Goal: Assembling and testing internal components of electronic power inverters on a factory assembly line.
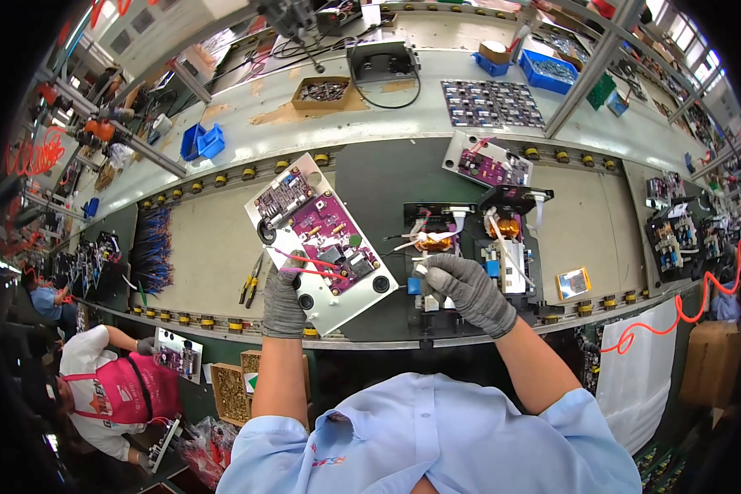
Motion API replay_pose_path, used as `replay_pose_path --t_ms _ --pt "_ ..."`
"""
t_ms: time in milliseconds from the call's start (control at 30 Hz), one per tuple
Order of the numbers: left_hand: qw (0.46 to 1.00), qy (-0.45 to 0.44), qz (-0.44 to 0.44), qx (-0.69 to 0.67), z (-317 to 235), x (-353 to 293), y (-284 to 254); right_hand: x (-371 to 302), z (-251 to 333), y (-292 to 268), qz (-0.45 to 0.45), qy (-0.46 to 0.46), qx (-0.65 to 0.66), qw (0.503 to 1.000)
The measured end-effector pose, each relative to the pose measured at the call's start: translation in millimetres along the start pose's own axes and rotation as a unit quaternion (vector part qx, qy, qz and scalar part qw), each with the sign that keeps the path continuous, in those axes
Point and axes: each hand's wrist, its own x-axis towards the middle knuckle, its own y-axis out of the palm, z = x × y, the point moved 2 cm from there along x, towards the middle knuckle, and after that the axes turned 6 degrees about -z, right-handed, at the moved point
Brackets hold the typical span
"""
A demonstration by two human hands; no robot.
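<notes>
My left hand [283, 303], in a grey glove, grips the lower left edge of a white metal plate [337, 311]. The plate carries purple circuit boards [325, 226] and is tilted, with red wires running from the board toward my thumb. My right hand [469, 290], gloved too, has its fingers pinched at a small white connector [421, 269]. It hovers over the near end of a circuit assembly with a copper coil [433, 241] and a blue component [414, 286]. Beside that stands a similar assembly with a black bracket [514, 199] and white cables.
Yellow-handled pliers [249, 290] and a bundle of blue wires [152, 247] lie to the left. Another plate with a purple board [487, 160] sits farther back. A yellow-edged box [574, 284] is on the right. At lower left, a co-worker in a pink apron [132, 387] handles boards.
</notes>
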Motion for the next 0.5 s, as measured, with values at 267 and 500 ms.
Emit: replay_pose_path --t_ms 267,500 --pt "0.996 -0.054 0.015 -0.068 -13 -53 115 -9 -38 -33 -0.035 -0.109 -0.046 0.992" --pt "0.995 -0.061 0.020 -0.082 23 -69 128 -23 -59 -44 0.017 -0.067 0.234 0.970"
